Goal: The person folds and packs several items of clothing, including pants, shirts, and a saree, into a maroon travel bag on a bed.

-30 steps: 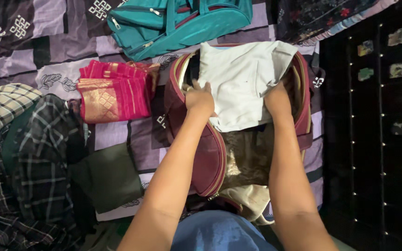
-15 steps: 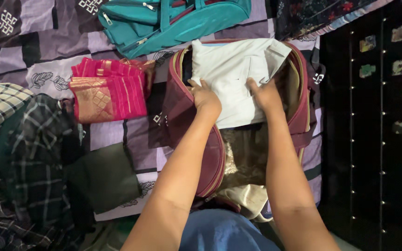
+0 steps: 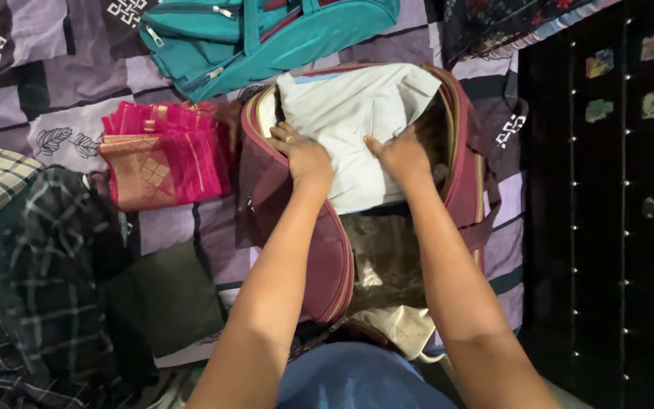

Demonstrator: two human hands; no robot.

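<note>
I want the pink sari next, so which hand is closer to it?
Left. The left hand rests on the white cloth's left edge in the maroon bag, just right of the pink sari; the right hand lies farther right.

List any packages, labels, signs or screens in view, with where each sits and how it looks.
No packages, signs or screens show.
Small picture stickers: on the dark studded panel at the right, squarish, in green, blue and orange tints; several, spaced apart.
White knot-shaped printed motif: on the purple patchwork bedspread, just right of the maroon bag; more like it at the top left.
Both hands rest on the white folded garment, which bears no visible label.
</note>
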